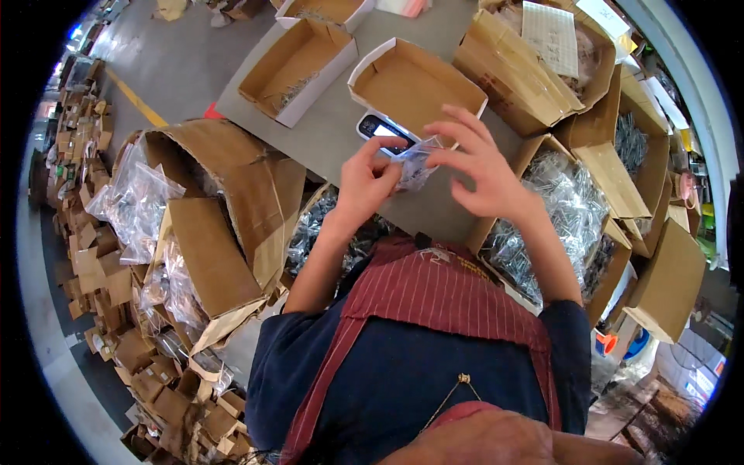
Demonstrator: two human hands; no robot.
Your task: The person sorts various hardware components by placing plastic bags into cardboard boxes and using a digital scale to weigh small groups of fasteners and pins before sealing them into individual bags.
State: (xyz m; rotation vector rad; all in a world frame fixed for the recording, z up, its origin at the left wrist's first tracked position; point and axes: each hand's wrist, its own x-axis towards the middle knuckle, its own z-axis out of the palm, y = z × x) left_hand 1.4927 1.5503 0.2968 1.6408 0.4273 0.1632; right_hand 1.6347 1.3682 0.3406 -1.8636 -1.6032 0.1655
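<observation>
Both my hands hold a small clear plastic bag (415, 164) with small metal parts above the grey table (325, 128). My left hand (368, 180) pinches its left edge, fingers curled. My right hand (474, 167) grips its right side with thumb and forefinger, the other fingers spread. Just behind the bag lies a small digital scale (377, 128) with a dark display. An empty open cardboard box (415, 81) stands behind the scale.
Another open box (298, 66) with a few metal parts sits at the back left. Cartons with clear bags of parts stand at my right (562, 205), below the table (314, 229) and at my left (198, 232). Flattened small boxes (85, 201) pile along the left floor.
</observation>
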